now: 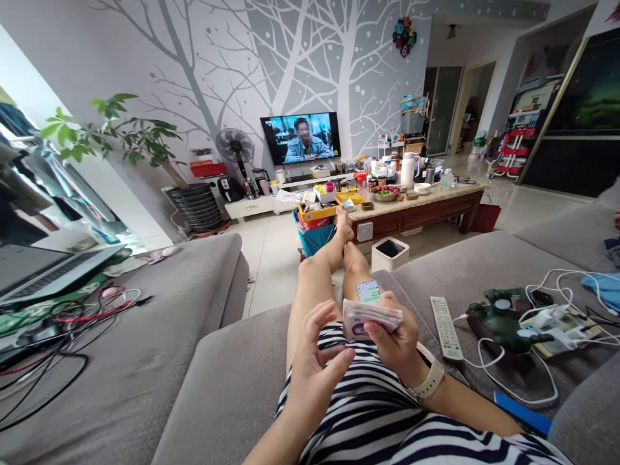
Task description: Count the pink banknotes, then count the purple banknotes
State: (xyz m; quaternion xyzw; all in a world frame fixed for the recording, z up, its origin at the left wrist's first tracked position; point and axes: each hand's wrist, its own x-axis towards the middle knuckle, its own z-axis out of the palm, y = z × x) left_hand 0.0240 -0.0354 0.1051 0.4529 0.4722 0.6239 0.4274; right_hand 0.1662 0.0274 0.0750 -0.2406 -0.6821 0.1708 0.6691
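A thick stack of banknotes (357,327) is gripped in my right hand (401,336), its thumb pressed on the near face and the fingers behind. The front note is purplish and shows a "5". My left hand (317,355) is just left of the stack, apart from it, with fingers spread and curved and nothing in them. Behind the stack, a phone (368,291) with a lit screen showing green chat bubbles rests on my leg. A watch with a pale strap (431,380) is on my right wrist. Striped cloth (368,413) covers my lap.
On the sofa to the right lie a remote control (446,328), a dark green figure (504,321) and a power strip (557,332) with white cables. Tangled cables (72,323) and a laptop (53,274) are at left. Ahead stand a cluttered coffee table (411,205) and a white bin (390,257).
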